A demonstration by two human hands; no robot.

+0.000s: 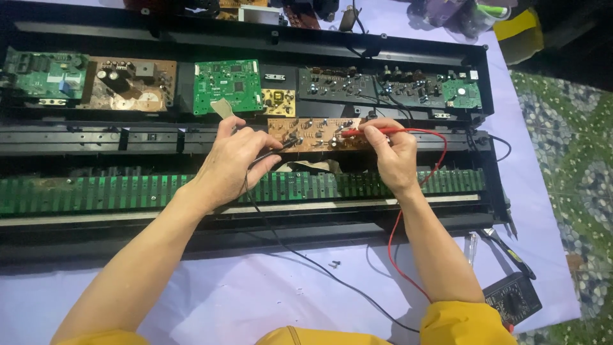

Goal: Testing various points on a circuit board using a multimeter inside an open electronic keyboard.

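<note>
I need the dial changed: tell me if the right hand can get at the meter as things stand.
Probably not at once: the right hand pinches the red probe on the brown board. The meter lies uncovered beside that forearm.

Place: this looked like a home electronics repair spot.
Evidence, centre: an opened keyboard chassis [255, 211] sat with bare circuit boards [228, 86].
Evidence, 5 o'clock: a multimeter [513, 300] lay on lilac cloth [255, 294].
Evidence, 3 o'clock: patterned floor covering [568, 166] showed.

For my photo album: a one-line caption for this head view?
Left hand holds a black probe, right hand a red probe, on a brown circuit board.
</note>
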